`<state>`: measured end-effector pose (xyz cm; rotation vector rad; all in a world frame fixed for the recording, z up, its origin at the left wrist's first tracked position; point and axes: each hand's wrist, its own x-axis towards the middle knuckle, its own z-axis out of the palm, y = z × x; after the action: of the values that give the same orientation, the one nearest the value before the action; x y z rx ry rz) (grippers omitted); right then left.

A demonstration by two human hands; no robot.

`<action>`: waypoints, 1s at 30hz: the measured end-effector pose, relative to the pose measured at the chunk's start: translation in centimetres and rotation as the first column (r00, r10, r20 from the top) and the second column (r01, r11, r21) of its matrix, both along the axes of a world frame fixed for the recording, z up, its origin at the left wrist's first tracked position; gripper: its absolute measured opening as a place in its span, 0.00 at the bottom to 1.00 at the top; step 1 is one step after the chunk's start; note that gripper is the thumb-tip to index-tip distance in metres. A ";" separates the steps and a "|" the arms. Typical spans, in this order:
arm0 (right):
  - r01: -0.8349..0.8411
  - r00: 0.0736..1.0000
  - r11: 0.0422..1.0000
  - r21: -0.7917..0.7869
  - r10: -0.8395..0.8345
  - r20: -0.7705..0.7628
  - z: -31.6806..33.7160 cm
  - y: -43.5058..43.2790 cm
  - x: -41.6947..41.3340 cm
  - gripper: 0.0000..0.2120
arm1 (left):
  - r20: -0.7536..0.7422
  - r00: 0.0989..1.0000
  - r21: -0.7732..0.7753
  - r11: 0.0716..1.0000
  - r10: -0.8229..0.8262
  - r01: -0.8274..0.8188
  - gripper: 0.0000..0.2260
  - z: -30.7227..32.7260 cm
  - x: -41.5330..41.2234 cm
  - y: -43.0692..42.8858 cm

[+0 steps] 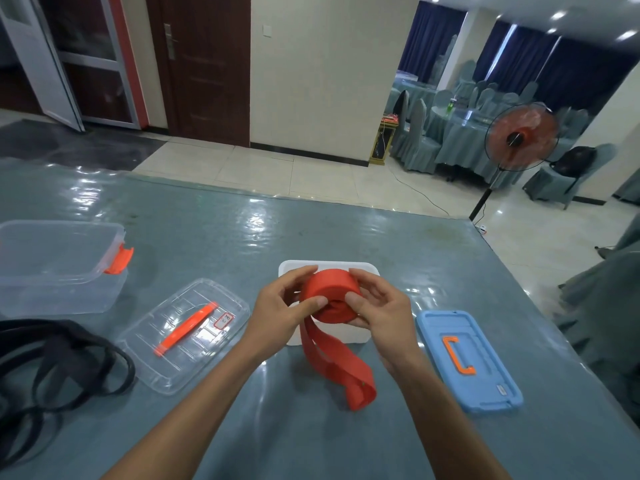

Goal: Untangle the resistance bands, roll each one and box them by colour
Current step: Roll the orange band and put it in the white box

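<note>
the left grip [287,306] and the right grip [377,306] each pinch a half-rolled red band [330,289], thumbs on its near face and fingers curled over the top, just above a white box [367,268] on the surface [242,230]. the band's loose tail trails down onto the surface. tangled black bands [52,368] lie far left, near a clear lid [183,358].

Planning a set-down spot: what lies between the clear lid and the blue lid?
Head view: the white box; over it the left hand and right hand grip the red resistance band, its tail hanging down.
</note>
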<state>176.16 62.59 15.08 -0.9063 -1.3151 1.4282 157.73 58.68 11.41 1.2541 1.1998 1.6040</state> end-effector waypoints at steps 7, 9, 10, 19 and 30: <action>0.026 0.999 1.000 0.003 -0.026 0.045 -1.2 -1.4 -1.1 0.19 | 0.034 0.999 -0.036 0.999 -0.032 0.033 0.22 -0.4 -0.4 0.0; 0.001 0.935 0.968 0.251 -0.090 0.343 -1.1 -1.1 -0.6 0.22 | 0.016 0.998 -0.052 0.997 -0.056 0.057 0.22 -0.2 -0.9 -0.1; -0.028 0.901 0.947 0.319 -0.114 0.418 -1.1 -0.8 -0.4 0.22 | 0.009 0.998 -0.052 0.997 -0.063 0.063 0.23 0.0 -1.0 0.0; -0.008 0.966 0.979 -0.205 -0.045 -0.254 -1.2 -0.9 -1.3 0.17 | -0.052 0.998 0.040 0.999 0.022 -0.020 0.25 0.7 1.4 -0.3; -0.067 0.941 0.959 0.275 -0.031 0.336 0.0 0.5 0.3 0.21 | -0.112 0.989 -0.032 0.995 -0.101 0.098 0.25 0.4 0.8 -0.2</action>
<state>176.45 63.05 15.08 -0.9726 -1.7383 1.0876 158.52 58.51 11.79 1.3819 1.2037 1.4573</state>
